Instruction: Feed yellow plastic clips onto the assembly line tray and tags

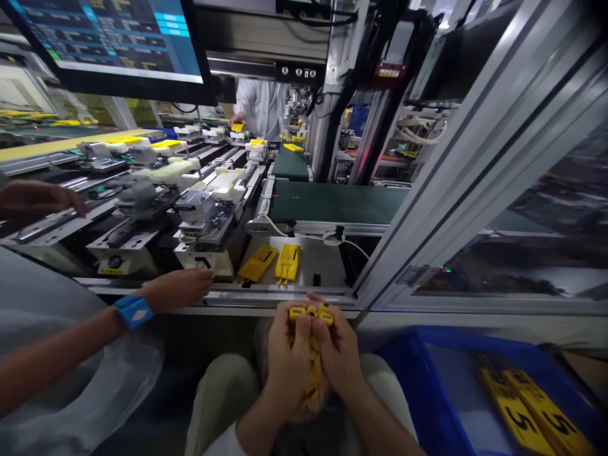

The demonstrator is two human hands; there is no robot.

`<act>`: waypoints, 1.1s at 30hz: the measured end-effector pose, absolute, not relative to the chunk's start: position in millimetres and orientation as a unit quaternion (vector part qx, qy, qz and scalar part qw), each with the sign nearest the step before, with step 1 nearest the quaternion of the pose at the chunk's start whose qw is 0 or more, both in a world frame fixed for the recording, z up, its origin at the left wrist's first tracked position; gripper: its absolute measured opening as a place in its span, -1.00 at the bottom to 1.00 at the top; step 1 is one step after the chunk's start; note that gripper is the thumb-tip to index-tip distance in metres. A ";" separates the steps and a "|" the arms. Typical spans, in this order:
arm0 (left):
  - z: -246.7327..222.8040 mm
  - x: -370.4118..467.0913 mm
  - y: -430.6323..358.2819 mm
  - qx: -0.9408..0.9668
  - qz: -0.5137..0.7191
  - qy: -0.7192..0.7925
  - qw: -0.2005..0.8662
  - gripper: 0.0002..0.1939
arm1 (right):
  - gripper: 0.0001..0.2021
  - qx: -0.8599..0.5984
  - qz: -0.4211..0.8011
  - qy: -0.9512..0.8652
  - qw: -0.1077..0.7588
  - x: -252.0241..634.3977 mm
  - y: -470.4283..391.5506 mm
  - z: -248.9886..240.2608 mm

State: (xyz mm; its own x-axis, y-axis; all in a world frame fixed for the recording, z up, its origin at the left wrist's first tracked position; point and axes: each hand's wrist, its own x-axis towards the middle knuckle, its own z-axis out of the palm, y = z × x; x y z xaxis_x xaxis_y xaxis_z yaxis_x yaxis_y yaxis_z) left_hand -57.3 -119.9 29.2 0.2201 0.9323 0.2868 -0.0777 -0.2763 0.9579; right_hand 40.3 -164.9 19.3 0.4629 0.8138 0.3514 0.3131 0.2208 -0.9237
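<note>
At the far left, a co-worker's hand (42, 199) hangs over metal fixtures (194, 212), below a screen (118, 38). Right of it, a second co-worker's hand (183, 288) with a blue wristband (134, 310) reaches in near the front edge of the desk (323, 259). Behind the fixtures, a person in a white coat (263, 107) stands near a yellow piece.

Two flat yellow units lie on the desk: the left unit (259, 263) tilts, its upper end to the right, while the right unit (287, 263) points nearly straight away from the wearer, its small tabs toward the wearer.

Just in front of the desk edge, the left grip (287, 354) is closed, fingers curled and thumb pressed against small yellow pieces (311, 310). These sit between the two hands, at the thumb tips, the outer two with printed faces toward the camera and looking wider across than tall; the fingers hide how far they run back, so their full long axis cannot be told. More yellow parts (314, 370) show below, between the wrists, in what looks like a clear bag. The right grip (339, 351) is closed on the same cluster from the other side, its thumb beside the left one.

Beyond, a green belt (332, 202) runs crosswise. At far right, a blue bin (427, 386) holds long yellow pieces (527, 405) marked "5", slanting down to the right.
</note>
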 end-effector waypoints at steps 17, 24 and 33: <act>18.0 -65.0 -124.1 0.621 0.498 0.401 0.453 -0.66 | -0.69 -0.651 0.243 -0.487 0.529 36.3 -178.4 27.4; 7.8 -81.6 -145.4 0.626 0.462 0.437 0.451 -0.69 | -0.72 -0.638 0.300 -0.475 0.527 30.7 -199.8 18.2; 25.4 -130.3 -154.9 0.783 0.253 0.307 0.478 -0.61 | -0.72 -0.443 0.596 -0.283 0.608 14.7 -234.4 10.7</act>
State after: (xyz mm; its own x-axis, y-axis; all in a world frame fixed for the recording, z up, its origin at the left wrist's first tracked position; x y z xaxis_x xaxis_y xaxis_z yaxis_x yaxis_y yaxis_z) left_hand -130.3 -154.9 25.4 0.6843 0.7219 0.1027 0.2383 -0.3545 0.9042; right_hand 14.7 -234.4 10.7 0.1310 0.9742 -0.1839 -0.4738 -0.1014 -0.8748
